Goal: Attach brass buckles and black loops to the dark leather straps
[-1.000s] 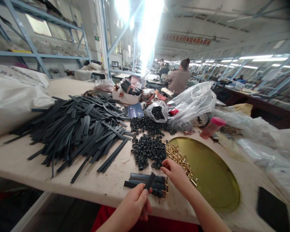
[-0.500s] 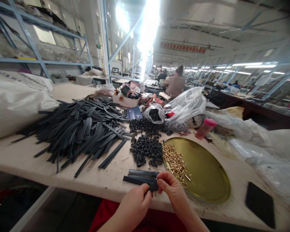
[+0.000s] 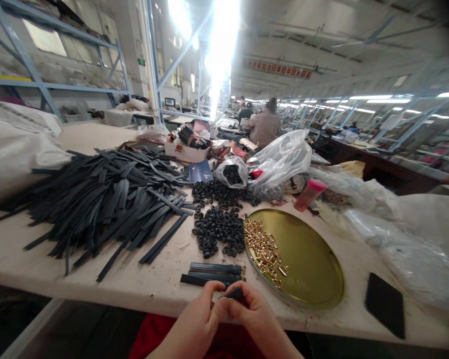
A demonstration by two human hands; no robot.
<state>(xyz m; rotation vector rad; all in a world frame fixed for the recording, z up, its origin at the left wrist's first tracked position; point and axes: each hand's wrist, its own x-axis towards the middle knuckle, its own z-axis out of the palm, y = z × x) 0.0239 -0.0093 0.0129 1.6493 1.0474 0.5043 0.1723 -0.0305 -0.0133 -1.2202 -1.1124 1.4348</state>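
At the table's front edge my left hand [image 3: 202, 316] and my right hand [image 3: 252, 311] meet, fingers closed on one black strap [image 3: 235, 293]. Only a short dark piece of it shows between the fingertips; the rest is hidden. Just beyond my hands, several black straps [image 3: 213, 268] lie side by side, with gold buckles [image 3: 243, 271] at their right ends. Past these is a heap of small black loops [image 3: 217, 229]. To the right, gold buckles [image 3: 264, 244] are piled on the left part of a round gold tray [image 3: 310, 259].
A big pile of black strips [image 3: 108, 199] spreads over the table's left side. A dark flat rectangular object [image 3: 385, 304] lies at the right. Behind are a pink-lidded container [image 3: 310, 194], plastic bags [image 3: 284, 159] and a small box [image 3: 187, 150]. Farther off sits a person [image 3: 265, 124].
My hands have come closer together, and the strap between them is now mostly covered by my fingers. The view has shifted slightly, so the table's things appear farther left.
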